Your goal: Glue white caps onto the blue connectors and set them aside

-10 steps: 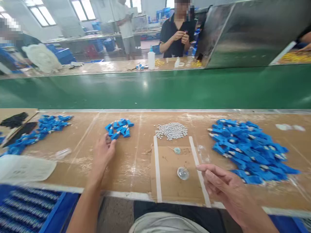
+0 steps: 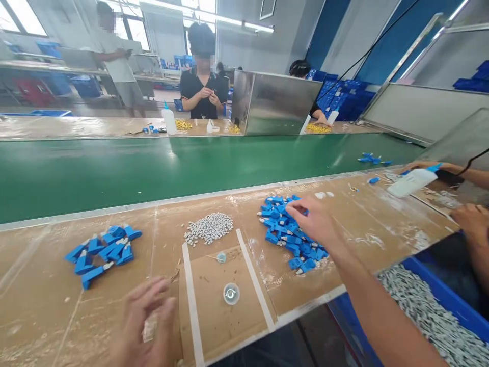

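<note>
Right hand (image 2: 318, 220) over blue heap (image 2: 281, 225), view's 4 o'clock, can't tell if grip's closed; sloppy drag could scatter parts. Left hand (image 2: 132, 318), 7 o'clock: grip apart.

The left hand (image 2: 143, 321) is bare and blurred. The right hand (image 2: 313, 216) is bare too, with slim fingers (image 2: 296, 210), and the right forearm (image 2: 376, 300) is smooth and uncovered. Dark cloth (image 2: 267, 350) shows below the counter's near edge (image 2: 244, 340).
</note>
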Demonstrator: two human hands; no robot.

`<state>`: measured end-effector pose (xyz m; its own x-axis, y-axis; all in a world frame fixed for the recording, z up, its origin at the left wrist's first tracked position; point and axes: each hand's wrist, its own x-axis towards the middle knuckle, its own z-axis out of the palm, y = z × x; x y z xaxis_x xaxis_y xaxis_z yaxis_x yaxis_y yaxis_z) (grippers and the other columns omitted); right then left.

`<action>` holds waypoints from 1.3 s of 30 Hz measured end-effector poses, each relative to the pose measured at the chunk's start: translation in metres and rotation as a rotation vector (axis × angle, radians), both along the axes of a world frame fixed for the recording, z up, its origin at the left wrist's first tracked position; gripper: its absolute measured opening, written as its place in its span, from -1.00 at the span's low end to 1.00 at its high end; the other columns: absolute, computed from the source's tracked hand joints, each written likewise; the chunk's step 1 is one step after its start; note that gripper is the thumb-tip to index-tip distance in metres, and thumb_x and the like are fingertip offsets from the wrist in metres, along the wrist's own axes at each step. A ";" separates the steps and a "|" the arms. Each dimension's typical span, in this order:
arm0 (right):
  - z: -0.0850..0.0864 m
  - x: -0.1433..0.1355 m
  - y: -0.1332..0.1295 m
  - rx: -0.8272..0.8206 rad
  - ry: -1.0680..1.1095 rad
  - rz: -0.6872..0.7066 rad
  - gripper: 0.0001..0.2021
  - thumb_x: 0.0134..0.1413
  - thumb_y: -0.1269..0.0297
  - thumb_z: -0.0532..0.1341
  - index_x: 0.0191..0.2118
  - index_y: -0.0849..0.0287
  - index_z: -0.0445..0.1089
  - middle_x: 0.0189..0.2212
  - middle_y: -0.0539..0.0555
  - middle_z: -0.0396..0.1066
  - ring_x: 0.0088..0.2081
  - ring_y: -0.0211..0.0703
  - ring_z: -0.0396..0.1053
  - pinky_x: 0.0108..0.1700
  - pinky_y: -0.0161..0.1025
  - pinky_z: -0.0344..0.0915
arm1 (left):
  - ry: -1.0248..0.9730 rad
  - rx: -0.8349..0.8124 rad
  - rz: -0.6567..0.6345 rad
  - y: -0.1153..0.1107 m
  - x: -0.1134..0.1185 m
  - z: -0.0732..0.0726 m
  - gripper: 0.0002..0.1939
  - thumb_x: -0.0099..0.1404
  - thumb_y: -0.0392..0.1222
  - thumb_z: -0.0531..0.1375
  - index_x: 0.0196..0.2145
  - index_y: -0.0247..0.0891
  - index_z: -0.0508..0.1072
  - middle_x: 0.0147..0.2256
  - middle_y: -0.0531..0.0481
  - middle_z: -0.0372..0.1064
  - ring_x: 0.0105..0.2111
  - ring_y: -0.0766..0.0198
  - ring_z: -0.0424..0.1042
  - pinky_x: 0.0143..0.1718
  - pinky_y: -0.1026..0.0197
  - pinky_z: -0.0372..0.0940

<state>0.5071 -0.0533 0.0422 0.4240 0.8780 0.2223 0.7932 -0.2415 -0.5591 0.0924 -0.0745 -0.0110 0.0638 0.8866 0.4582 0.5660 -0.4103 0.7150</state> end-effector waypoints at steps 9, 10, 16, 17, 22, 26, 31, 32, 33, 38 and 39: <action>-0.016 0.026 0.104 -0.139 0.156 0.128 -0.67 0.32 0.17 0.25 0.10 0.19 0.38 0.07 0.14 0.41 -0.02 0.01 0.46 -0.02 0.03 0.46 | -0.156 0.048 -0.307 -0.027 0.059 0.017 -0.81 0.36 -0.32 0.18 -0.13 -0.10 0.52 -0.15 -0.05 0.49 -0.11 0.19 0.50 -0.07 0.22 0.37; -0.017 0.026 0.102 -0.127 0.191 0.136 -0.68 0.32 0.18 0.25 0.10 0.19 0.39 0.08 0.16 0.40 -0.01 0.01 0.45 0.00 0.03 0.45 | -0.187 0.012 -0.323 -0.029 0.059 0.018 -0.83 0.37 -0.30 0.17 -0.15 -0.10 0.52 -0.18 -0.04 0.49 -0.14 0.20 0.50 -0.11 0.23 0.36; -0.014 -0.008 0.049 -0.058 0.556 0.308 -0.64 0.34 0.07 0.13 0.03 0.20 0.48 -0.09 0.21 0.52 -0.04 0.04 0.49 0.07 0.03 0.43 | -0.201 -0.272 -0.454 -0.022 0.071 0.025 -0.86 0.43 -0.18 0.14 -0.19 -0.13 0.51 -0.27 -0.02 0.48 -0.24 0.22 0.48 -0.20 0.24 0.35; -0.014 -0.023 0.035 -0.066 0.640 0.361 -0.61 0.33 0.04 0.12 0.04 0.21 0.48 -0.11 0.21 0.53 -0.07 0.02 0.51 0.05 0.01 0.45 | -0.209 -0.307 -0.464 -0.019 0.076 0.026 -0.86 0.43 -0.17 0.14 -0.15 -0.13 0.51 -0.25 -0.03 0.48 -0.22 0.21 0.48 -0.17 0.22 0.36; -0.009 -0.096 -0.029 -0.195 1.479 0.656 -0.65 0.19 0.14 0.33 0.01 0.23 0.50 -0.13 0.20 0.53 -0.18 -0.18 0.52 -0.11 -0.32 0.47 | -0.432 -0.377 -0.484 -0.007 0.106 0.034 -0.68 0.43 -0.10 0.14 0.10 -0.10 0.46 0.03 -0.12 0.43 0.05 0.12 0.43 0.07 0.09 0.34; -0.011 -0.122 -0.045 -0.194 1.869 0.644 -0.74 0.15 0.23 0.38 -0.08 0.24 0.52 -0.22 0.13 0.53 -0.25 -0.28 0.50 -0.27 -0.50 0.41 | -0.588 -0.535 -0.613 0.001 0.111 0.036 -0.61 0.42 -0.02 0.16 0.15 -0.06 0.48 0.21 -0.10 0.34 0.23 0.04 0.29 0.26 0.01 0.20; -0.019 -0.140 -0.041 -0.246 1.997 0.617 -0.74 0.14 0.20 0.38 -0.13 0.24 0.47 -0.36 0.06 0.52 -0.39 -0.31 0.49 -0.43 -0.52 0.37 | -0.769 -0.752 -0.724 0.006 0.105 0.024 -0.61 0.37 0.01 0.22 0.14 0.08 0.50 0.25 0.02 0.34 0.26 -0.02 0.26 0.29 -0.04 0.17; -0.020 -0.143 -0.040 -0.266 2.002 0.621 -0.71 0.13 0.18 0.38 -0.10 0.23 0.45 -0.36 0.05 0.52 -0.39 -0.31 0.49 -0.44 -0.51 0.36 | -0.800 -0.770 -0.702 0.007 0.106 0.021 -0.63 0.34 0.01 0.25 0.10 0.09 0.53 0.25 0.05 0.33 0.26 -0.02 0.28 0.27 -0.02 0.20; -0.021 -0.145 -0.041 -0.288 1.997 0.621 -0.66 0.11 0.16 0.39 -0.06 0.22 0.44 -0.34 0.05 0.52 -0.38 -0.31 0.50 -0.43 -0.51 0.36 | -0.828 -0.776 -0.674 0.007 0.106 0.019 -0.66 0.32 0.00 0.28 0.05 0.08 0.56 0.26 0.06 0.32 0.25 -0.03 0.28 0.25 0.00 0.24; -0.028 -0.142 -0.061 -0.262 1.530 0.549 -0.61 0.17 -0.07 0.31 -0.08 0.14 0.47 -0.33 0.02 0.51 -0.45 -0.27 0.45 -0.48 -0.40 0.33 | -0.996 -0.749 -0.536 0.006 0.095 0.022 -0.71 0.25 -0.05 0.35 -0.13 -0.24 0.64 0.13 -0.19 0.46 0.12 -0.03 0.44 0.08 0.10 0.38; -0.033 -0.138 -0.066 -0.218 1.328 0.506 -0.64 0.19 -0.05 0.30 -0.12 0.15 0.49 -0.33 0.03 0.51 -0.45 -0.26 0.44 -0.47 -0.38 0.32 | -1.050 -0.743 -0.495 0.006 0.089 0.023 -0.71 0.24 -0.06 0.36 -0.14 -0.28 0.63 0.05 -0.21 0.52 0.06 0.00 0.48 0.01 0.14 0.41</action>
<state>0.3689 -0.1191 0.0092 -0.1551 0.9586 -0.2387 -0.2513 -0.2720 -0.9289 0.1818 -0.0682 0.0118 0.3633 0.9283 -0.0792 -0.4625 0.2535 0.8496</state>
